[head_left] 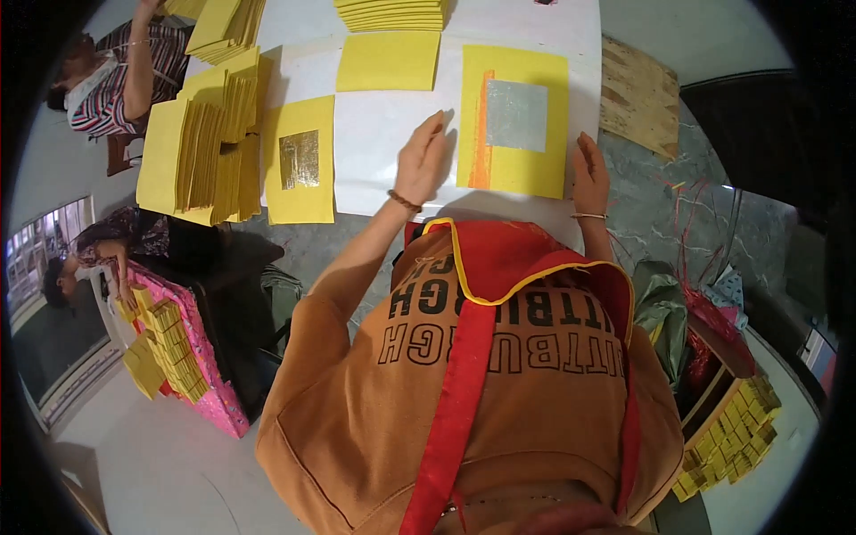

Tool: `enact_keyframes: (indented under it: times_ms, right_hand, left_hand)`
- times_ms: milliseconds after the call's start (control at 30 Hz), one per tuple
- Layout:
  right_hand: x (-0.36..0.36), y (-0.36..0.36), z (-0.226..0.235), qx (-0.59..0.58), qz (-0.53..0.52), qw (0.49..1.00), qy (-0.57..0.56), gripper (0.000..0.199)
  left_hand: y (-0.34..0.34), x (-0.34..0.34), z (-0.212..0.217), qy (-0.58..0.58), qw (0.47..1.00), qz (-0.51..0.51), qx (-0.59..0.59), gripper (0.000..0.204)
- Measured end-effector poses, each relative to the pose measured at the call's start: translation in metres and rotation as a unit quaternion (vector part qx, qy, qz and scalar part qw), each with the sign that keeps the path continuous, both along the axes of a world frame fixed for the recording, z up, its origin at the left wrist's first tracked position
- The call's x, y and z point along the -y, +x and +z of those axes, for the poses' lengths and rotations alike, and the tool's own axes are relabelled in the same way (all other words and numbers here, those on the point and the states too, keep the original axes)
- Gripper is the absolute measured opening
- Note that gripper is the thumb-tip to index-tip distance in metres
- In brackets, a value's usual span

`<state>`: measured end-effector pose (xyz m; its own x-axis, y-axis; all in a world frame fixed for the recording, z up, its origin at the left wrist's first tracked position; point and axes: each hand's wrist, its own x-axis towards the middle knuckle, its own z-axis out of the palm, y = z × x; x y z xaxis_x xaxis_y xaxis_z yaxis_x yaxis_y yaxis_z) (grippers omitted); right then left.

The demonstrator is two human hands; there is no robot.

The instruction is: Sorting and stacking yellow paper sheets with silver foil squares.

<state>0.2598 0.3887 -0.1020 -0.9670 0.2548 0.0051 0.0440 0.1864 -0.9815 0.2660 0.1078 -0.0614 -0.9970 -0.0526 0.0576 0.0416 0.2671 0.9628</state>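
Note:
A yellow sheet of paper (513, 174) lies on the white table in front of me. It bears a silver square (517, 116) and an orange stripe down its left side. My left hand (423, 159) is just left of this sheet, fingers stretched and holding nothing. At the sheet's right edge, by the table's side, my right hand (591, 174) has its fingers extended and is empty; whether it touches the paper I cannot tell. Farther left lies a pile of yellow sheets with a gold square (300, 160) on top.
Thick yellow paper stacks (201, 152) stand at the table's left. More yellow paper (388, 62) lies at the far middle. Two people sit on the left, one by a pink-covered table (209, 357) with yellow bundles. Further yellow bundles (731, 437) and plastic bags (660, 303) are right.

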Motion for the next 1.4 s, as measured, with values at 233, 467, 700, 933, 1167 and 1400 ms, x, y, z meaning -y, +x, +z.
enact_keyframes:
  times_ms: [233,467,700,933,1167,1400]
  right_hand:
    - [0.014,0.008,0.011,0.068,0.058,0.990,-0.107,0.040]
    - [0.022,0.015,0.015,0.059,0.052,0.996,-0.052,0.043]
    - [0.018,0.016,0.025,-0.089,0.029,0.980,0.175,0.038]
    - [0.002,0.012,0.021,-0.125,0.150,0.923,0.331,0.017]
    - [-0.001,0.006,0.006,-0.092,0.142,0.981,0.090,0.027]
    - [0.000,0.007,0.006,-0.071,0.149,0.984,0.067,0.043]
  left_hand:
    - [-0.007,-0.046,-0.020,0.099,0.992,0.034,0.068,0.046]
    - [-0.002,-0.044,-0.019,0.111,0.989,0.050,0.083,0.046]
    - [0.001,-0.031,-0.008,-0.021,1.000,-0.004,0.003,0.044]
    - [0.016,-0.034,0.019,-0.355,0.862,-0.244,-0.266,0.042]
    - [0.005,-0.027,0.017,-0.266,0.889,-0.277,-0.248,0.024]
    - [-0.018,-0.026,0.036,-0.104,0.953,-0.258,0.119,0.019]
